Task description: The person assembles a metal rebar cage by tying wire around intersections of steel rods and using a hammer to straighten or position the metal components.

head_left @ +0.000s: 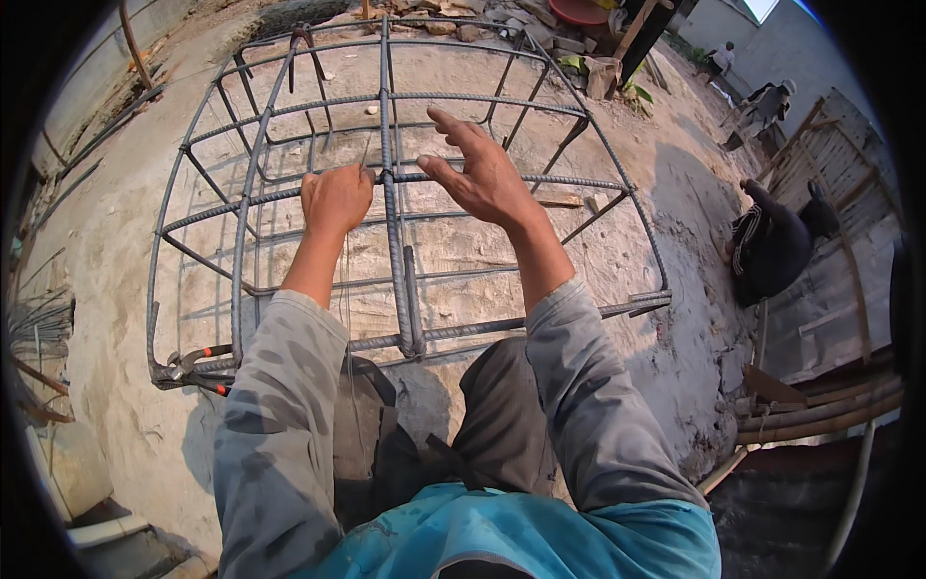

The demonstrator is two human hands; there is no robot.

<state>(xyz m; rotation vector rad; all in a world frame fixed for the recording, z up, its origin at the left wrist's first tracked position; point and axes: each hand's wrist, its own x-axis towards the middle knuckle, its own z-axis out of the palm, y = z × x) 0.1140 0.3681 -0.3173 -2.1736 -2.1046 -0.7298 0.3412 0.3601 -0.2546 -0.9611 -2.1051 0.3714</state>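
Observation:
In front of me a rebar cage [395,241] of ribbed steel bars stands on the ground. My left hand [338,200] is closed on thin tie wire [348,299], whose strands trail down toward my lap. A short end of it sticks up above the fist, just left of where the long middle bar crosses a crossbar. Right of that crossing, my right hand [482,183] is open, its thumb and fingers apart and nothing in them. A pair of pincers [185,368] with red-and-black handles rests at the near left corner of the cage.
Loose steel bars [43,323] lie at far left. Stones [468,32] and a red basin [579,10] are beyond the cage. A person in dark clothes [776,241] crouches at right, near metal sheeting and wooden poles [820,415]. Others [767,108] are farther back.

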